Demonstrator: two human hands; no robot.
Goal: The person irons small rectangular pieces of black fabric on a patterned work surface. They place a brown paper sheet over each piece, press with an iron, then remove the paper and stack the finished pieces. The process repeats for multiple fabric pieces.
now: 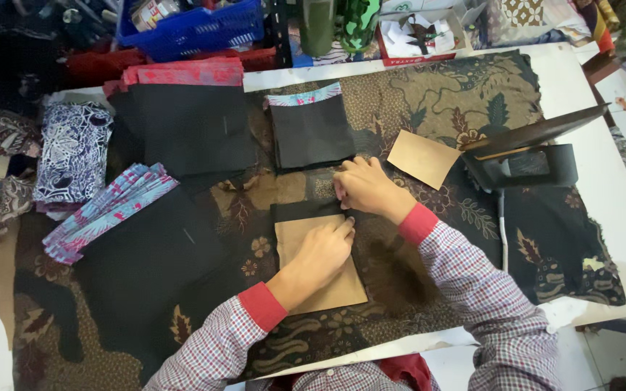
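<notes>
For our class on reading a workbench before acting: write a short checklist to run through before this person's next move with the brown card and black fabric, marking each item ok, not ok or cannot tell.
1. Left hand flat on the brown card, pinning it: ok.
2. Right hand on the black fabric piece at the card's top edge: ok.
3. Fabric edge folded evenly over the card: cannot tell, fingers cover it.
4. Card lies flat on the patterned cloth: ok.
5. Iron stands apart from both hands: ok.
6. Iron hot or cold: cannot tell.
</notes>
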